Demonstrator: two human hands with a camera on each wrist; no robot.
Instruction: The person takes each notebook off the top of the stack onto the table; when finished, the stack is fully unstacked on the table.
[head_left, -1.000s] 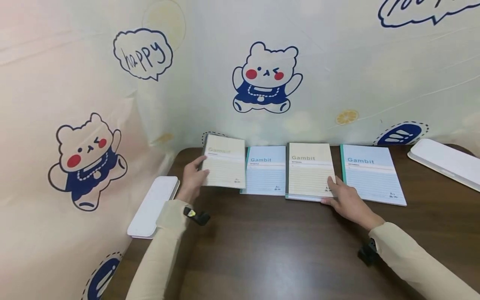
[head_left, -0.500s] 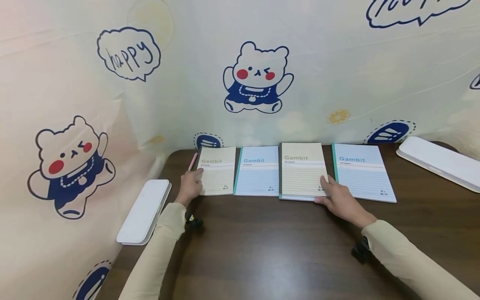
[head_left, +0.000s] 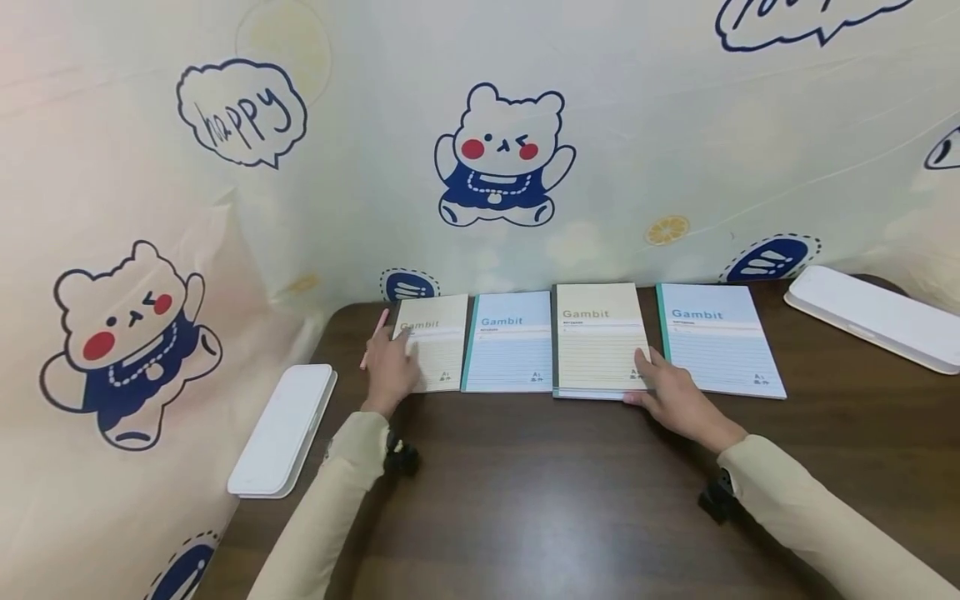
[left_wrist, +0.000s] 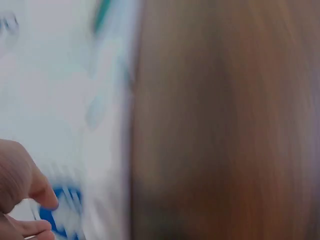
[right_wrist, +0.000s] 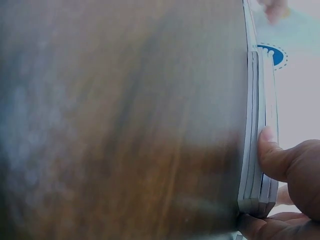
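Four-cornered notebooks lie in a row at the table's far edge. My left hand [head_left: 392, 368] is over the left edge of the leftmost cream notebook [head_left: 442, 350], beside a slim pink pen-like stick [head_left: 381, 321]. In the left wrist view its thumb and fingers [left_wrist: 46, 196] are apart, with nothing seen between them; that view is blurred. My right hand [head_left: 678, 396] grips the lower right corner of a stack topped by another cream notebook [head_left: 600, 342]. The right wrist view shows its thumb on the edges of the stacked notebooks [right_wrist: 254, 165], fingers around the corner.
A blue notebook [head_left: 510, 346] lies between the cream ones, and another blue notebook [head_left: 720, 342] lies at the right. White flat cases rest at the left [head_left: 281, 433] and far right [head_left: 873, 317]. A printed cloth [head_left: 360, 200] hangs behind the brown table [head_left: 510, 483].
The left cream notebook, earlier raised in my left hand, was laid flat and let go. The left hand then shifted over its left edge. The right hand keeps its grip on the stack.
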